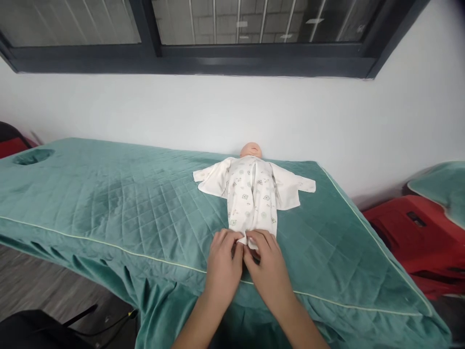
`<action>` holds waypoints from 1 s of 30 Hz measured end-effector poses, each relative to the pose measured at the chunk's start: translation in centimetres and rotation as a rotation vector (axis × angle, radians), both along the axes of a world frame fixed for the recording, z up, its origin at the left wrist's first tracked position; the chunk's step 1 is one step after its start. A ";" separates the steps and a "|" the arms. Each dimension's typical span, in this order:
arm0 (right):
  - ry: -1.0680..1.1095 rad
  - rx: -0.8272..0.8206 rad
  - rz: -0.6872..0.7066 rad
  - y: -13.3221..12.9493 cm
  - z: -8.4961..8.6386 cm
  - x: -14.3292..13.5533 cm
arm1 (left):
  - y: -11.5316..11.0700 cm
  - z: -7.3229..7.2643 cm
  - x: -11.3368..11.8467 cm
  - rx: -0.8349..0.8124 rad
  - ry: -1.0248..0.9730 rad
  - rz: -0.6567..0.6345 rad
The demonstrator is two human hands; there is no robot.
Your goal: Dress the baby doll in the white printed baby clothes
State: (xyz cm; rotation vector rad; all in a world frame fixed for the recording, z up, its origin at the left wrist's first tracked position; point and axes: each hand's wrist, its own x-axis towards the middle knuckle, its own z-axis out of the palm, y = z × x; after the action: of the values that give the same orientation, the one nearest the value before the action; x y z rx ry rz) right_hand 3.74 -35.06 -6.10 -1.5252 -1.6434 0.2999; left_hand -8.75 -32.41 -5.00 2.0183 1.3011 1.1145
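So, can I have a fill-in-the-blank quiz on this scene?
The left hand and the ____ hand pinch the lower edge of the patterned baby garment.
The doll shows its ____ beyond the garment.
The face hole of the massage bed lies toward the picture's ____ edge.
The white wall has a dark-framed ____.

Missing: right; head; left; window.

Just right of center, a garment [250, 194] lies on a bed [109, 194], a doll's head [250, 149] at its top edge before the wall [145, 106]; left hand [223, 259] and right hand [268, 259] sit side by side at its lower end. A window [254, 60] spans the upper frame.
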 end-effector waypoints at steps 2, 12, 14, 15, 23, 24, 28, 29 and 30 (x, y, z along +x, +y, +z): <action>-0.002 -0.025 -0.002 0.2 0.2 0.0 | -0.5 -0.1 -0.1 0.118 0.009 -0.009; -0.006 0.110 0.045 -0.8 0.8 0.5 | -2.3 -0.1 -1.2 0.406 0.095 0.019; -0.078 0.139 0.050 -1.1 0.8 0.8 | -2.4 -0.1 -1.4 0.396 0.101 0.009; -0.110 0.141 0.059 -1.3 0.8 1.0 | -2.3 -0.2 -1.5 0.381 0.095 -0.002; 0.026 0.125 0.047 -0.1 1.2 6.1 | 5.7 -2.1 -2.7 0.076 -0.100 0.036; 0.007 0.138 -0.024 1.1 0.9 7.5 | 7.5 -2.5 -2.6 0.080 -0.042 0.044; -0.252 0.096 -0.119 7.4 -1.3 12.6 | 13.7 -3.7 -1.0 0.140 0.177 0.072; -0.309 0.075 -0.088 8.9 -1.9 13.4 | 14.9 -3.8 -0.7 0.149 0.226 0.052; -0.355 0.051 -0.041 10.2 -2.4 14.0 | 15.9 -3.8 -0.4 0.160 0.278 0.019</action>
State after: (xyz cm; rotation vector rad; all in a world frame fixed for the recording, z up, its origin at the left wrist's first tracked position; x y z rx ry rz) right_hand 17.77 -24.86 -8.50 -1.6396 -1.8712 -0.0395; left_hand -9.13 -16.56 -8.81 2.3507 1.4039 1.0006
